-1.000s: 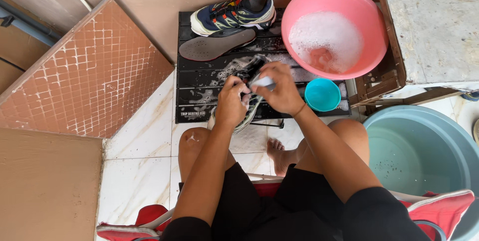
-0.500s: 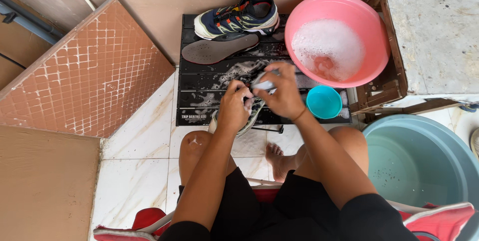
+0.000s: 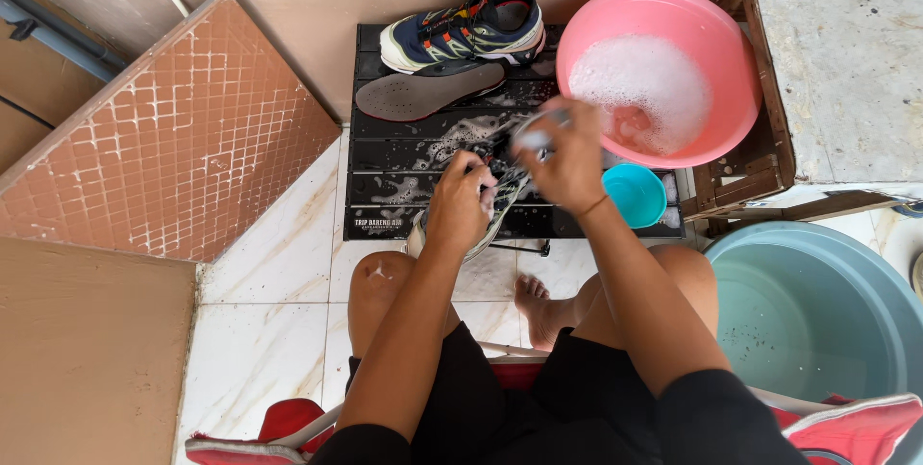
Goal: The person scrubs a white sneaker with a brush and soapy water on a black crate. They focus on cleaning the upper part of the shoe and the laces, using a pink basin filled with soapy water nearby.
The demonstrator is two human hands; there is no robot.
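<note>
free: mat's left point(image 3: 385, 186) | blocked (right): pink basin point(image 3: 586, 42), teal cup point(image 3: 635, 194)

A low black slatted worktop point(image 3: 404, 186), streaked with suds, stands on the white tiled floor point(image 3: 274, 321). At its 12 o'clock lies a navy sneaker point(image 3: 461, 30), with a grey insole point(image 3: 428, 95) just below. A small teal cup point(image 3: 635, 194) sits at 4 o'clock.

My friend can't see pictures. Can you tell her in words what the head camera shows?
Seen from above, a seated person's left hand steadies a soapy shoe on a black slatted table while the right hand works over it. A second shoe and an insole lie behind, beside a pink basin of suds.
</note>
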